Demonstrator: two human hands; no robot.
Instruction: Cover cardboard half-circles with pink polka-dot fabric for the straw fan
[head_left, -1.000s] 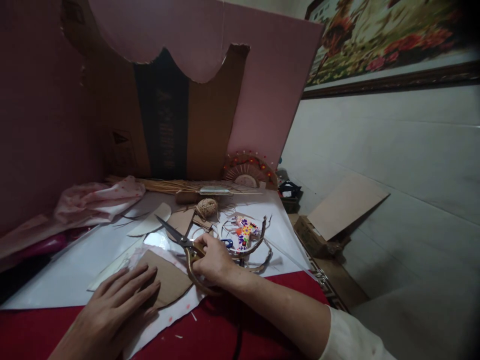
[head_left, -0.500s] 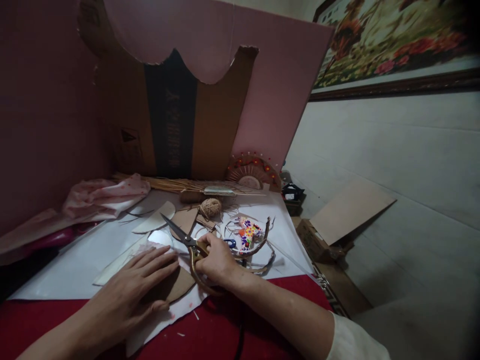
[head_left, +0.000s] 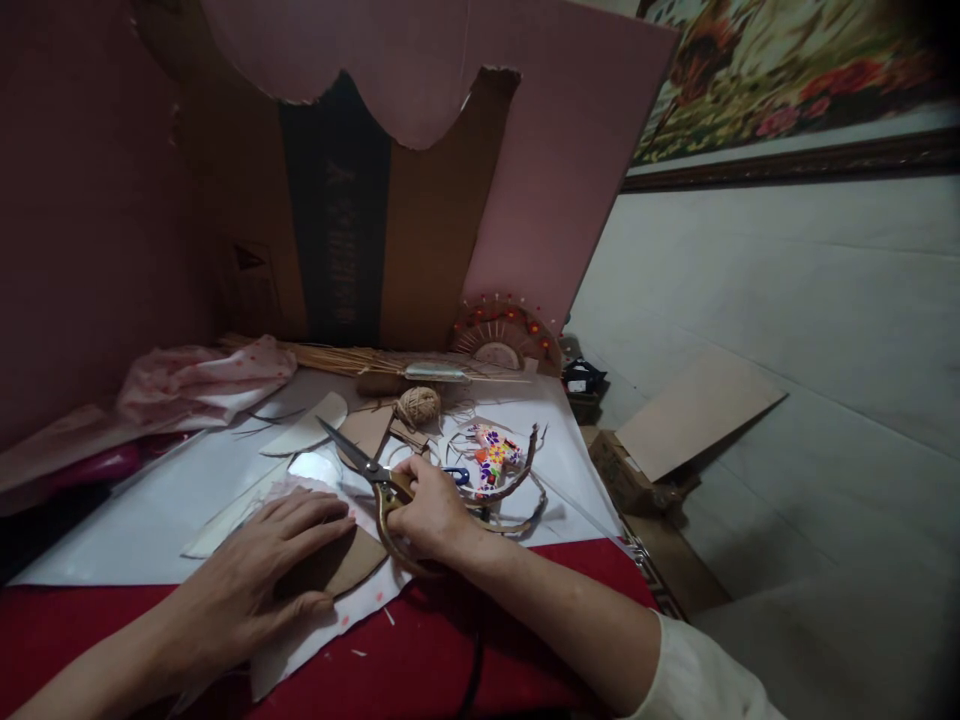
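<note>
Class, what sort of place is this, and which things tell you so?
Probably a craft corner in a home: the right hand holds scissors, a ball of twine lies among cardboard pieces, and a framed picture hangs on the wall.

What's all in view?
scissors: 1, dark/gold, right hand
cardboard piece: 1, brown, under left hand
spotted cloths: 2, pinkish, front and back left
twine ball: 1, tan, centre
floral cutout: 1, multicoloured, centre
twigs: 2, brown, by cutout
clip: 1, blue, centre
cut shape: 1, cream, left
sticks: uncounted, tan, back
pinned arch: 1, brown, back
cut panel: 1, brown/blue, back
board: 1, pink, back
picture: 1, multicoloured, wall
cardboard sheet: 1, tan, right
table covers: 2, white/red, beneath
left hand: 1, on cardboard
right hand: 1, holding scissors
</note>
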